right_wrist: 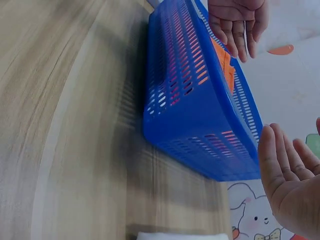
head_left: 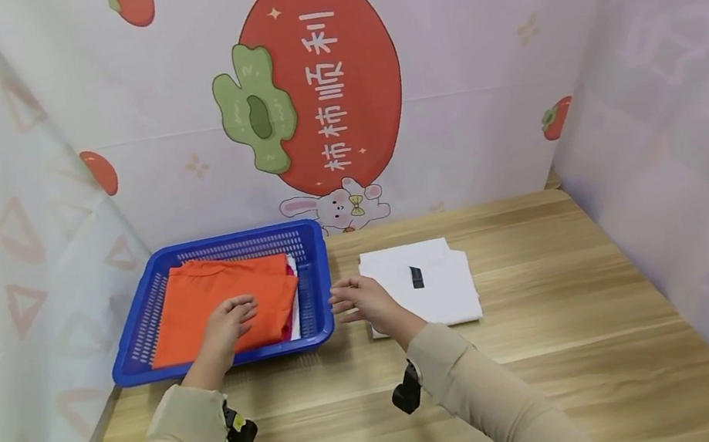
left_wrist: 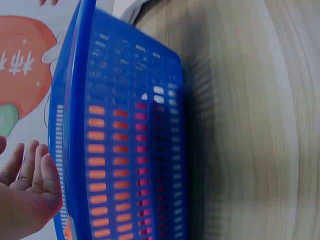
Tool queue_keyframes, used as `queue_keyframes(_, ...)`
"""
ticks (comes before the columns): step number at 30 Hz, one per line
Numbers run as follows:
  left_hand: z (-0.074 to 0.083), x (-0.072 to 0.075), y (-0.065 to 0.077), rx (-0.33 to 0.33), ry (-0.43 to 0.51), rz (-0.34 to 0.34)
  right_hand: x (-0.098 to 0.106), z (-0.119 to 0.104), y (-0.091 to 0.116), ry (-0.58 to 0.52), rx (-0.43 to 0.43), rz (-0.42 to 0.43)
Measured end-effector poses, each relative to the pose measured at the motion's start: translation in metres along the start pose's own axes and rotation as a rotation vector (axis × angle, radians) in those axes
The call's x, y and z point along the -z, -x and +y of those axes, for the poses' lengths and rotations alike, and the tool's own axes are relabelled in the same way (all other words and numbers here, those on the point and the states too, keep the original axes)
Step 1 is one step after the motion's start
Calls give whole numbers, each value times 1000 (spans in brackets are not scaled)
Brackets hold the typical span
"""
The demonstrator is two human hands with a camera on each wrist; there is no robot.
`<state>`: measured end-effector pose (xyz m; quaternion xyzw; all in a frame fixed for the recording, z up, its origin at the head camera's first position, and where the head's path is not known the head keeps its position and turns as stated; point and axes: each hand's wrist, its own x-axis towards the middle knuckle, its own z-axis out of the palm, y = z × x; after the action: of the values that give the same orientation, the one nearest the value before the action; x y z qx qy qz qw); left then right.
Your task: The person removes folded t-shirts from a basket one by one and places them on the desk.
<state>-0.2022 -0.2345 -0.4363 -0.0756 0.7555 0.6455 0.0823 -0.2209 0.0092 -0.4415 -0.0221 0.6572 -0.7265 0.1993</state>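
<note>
A blue plastic basket (head_left: 316, 274) stands at the back left of the table, with a folded orange garment (head_left: 199, 302) on top of the cloth inside it. White and magenta fabric edges peek out under the orange one. Over the basket's front part hovers my left hand (head_left: 228, 326), its fingers relaxed and holding nothing. My right hand (head_left: 368, 301) is just beyond the basket's right rim, fingers loosely extended toward it, palm facing the left hand. Partly behind the right hand lies a folded white garment (head_left: 444, 292) with a small dark label, flat on the table.
The wooden table (head_left: 558, 343) is walled in at the back and sides by white cloth (head_left: 464, 117) printed with persimmons and a rabbit. Its back edge lies right behind the basket. A small black camera sits on each wrist.
</note>
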Motion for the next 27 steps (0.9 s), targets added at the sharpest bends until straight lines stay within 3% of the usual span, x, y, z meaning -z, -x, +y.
queue_keyframes(13,-6,49,2,41,-21,148,-28,-1,-16,0,-46,-63)
queue_keyframes(18,-8,67,4,67,-167,254,-41,4,-23,-6,-66,-74)
queue_keyframes(22,-10,77,6,128,-317,349,-50,9,-28,-17,-101,-75)
queue_keyframes(27,-13,90,6,191,-439,384,-61,10,-35,-28,-91,-66)
